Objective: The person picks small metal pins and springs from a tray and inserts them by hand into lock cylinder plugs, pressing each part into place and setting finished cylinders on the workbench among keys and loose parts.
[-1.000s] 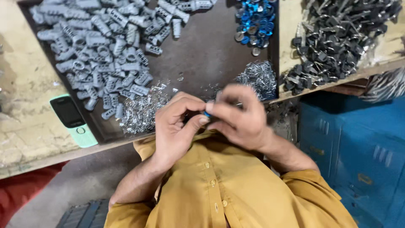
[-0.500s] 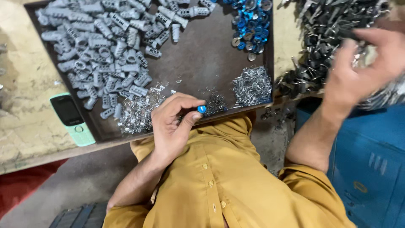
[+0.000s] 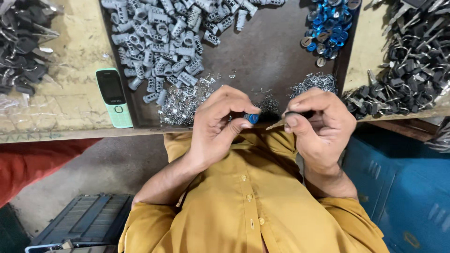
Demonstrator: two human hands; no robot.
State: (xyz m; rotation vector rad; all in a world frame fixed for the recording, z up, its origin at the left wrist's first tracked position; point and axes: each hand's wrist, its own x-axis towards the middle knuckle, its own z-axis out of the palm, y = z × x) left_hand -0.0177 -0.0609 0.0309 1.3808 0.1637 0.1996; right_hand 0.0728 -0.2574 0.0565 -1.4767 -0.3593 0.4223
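My left hand (image 3: 219,122) pinches a small blue round cap piece (image 3: 252,118) between thumb and fingers, just over the near edge of a dark tray (image 3: 262,56). My right hand (image 3: 320,122) holds a black-headed key (image 3: 279,122) with its brass tip pointing left toward the blue piece; the two are a short gap apart. Both hands hover above my mustard-yellow shirt. On the tray lie a heap of grey metal cylinders (image 3: 161,47), a pile of small silvery pins (image 3: 180,103) and a cluster of blue caps (image 3: 328,23).
A green push-button phone (image 3: 114,97) lies on the worn bench left of the tray. Black-headed keys are heaped at the right (image 3: 403,61) and far left (image 3: 21,42). A blue crate (image 3: 398,187) stands to the right below the bench, a dark crate (image 3: 79,220) at lower left.
My right hand has come back from the key heap at the right, now holding a key beside my left hand. The left hand has kept the blue piece.
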